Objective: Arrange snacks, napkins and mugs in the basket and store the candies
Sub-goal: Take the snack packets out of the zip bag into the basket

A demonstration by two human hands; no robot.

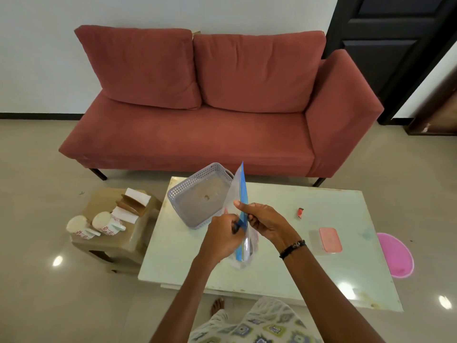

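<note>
Bag contents: blurred behind the clear zip bag [241, 214], unidentifiable.
Basket [197, 191]: near corner hidden by left hand [222, 240].
Pink mat [395, 256]: partly hidden behind table [272, 268].

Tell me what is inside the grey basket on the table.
The grey basket holds nothing visible except a small brownish speck on its floor. Its near right corner is hidden behind the zip bag that both hands hold.

- we find no text, label, brand, number or sign that can be read anywhere in this view
- the two mugs [100, 225] on the side stool carry a red flower pattern, which we take for decoration, not lettering
- the small red wrapper [300, 213] on the table is too small for us to read any print
</note>
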